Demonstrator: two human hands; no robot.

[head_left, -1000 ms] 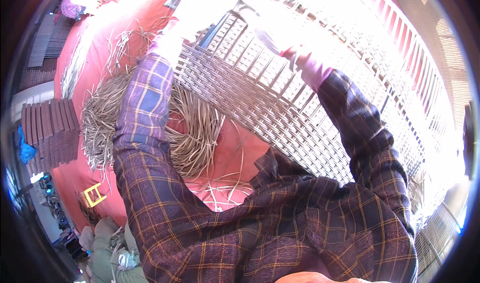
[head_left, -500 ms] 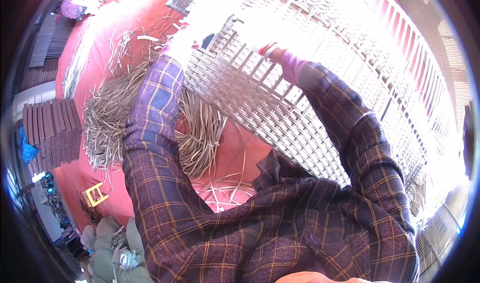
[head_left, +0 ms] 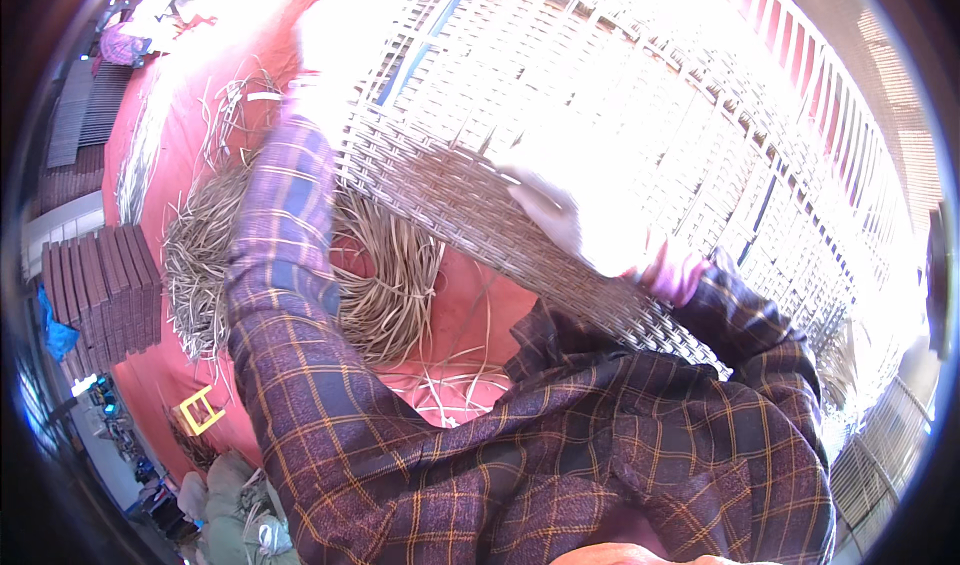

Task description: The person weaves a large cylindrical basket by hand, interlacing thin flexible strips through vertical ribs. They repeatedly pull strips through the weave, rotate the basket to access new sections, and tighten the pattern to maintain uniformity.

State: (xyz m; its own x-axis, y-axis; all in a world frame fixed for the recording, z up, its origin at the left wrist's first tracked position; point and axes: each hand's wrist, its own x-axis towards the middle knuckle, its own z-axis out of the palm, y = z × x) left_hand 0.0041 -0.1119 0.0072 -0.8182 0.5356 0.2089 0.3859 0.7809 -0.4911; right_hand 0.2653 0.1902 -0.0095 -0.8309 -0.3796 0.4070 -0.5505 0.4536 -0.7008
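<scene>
A large panel of woven flat strips (head_left: 420, 180) slants across the middle, brown in shade and almost white in sunlight. My left hand (head_left: 340, 40) is at the panel's upper left edge, next to a blue strip (head_left: 425, 40). Glare washes out its fingers, so its grip cannot be made out. Over the weave lies my right hand (head_left: 560, 215), nearer my body. It is blurred and partly bleached by light; only a shaded part of it stands out, and I cannot tell how its fingers are set.
Left of the panel, bundles of loose tan strips (head_left: 385, 275) lie on red cloth (head_left: 480, 285). A yellow frame-shaped piece (head_left: 201, 410) rests at the lower left. Farther left is a stack of brown slatted pieces (head_left: 105, 295). Slatted bars (head_left: 800, 65) stand at the upper right.
My right hand has come down toward my body over the weave. My left hand has shifted up and left, and more of the blue strip shows.
</scene>
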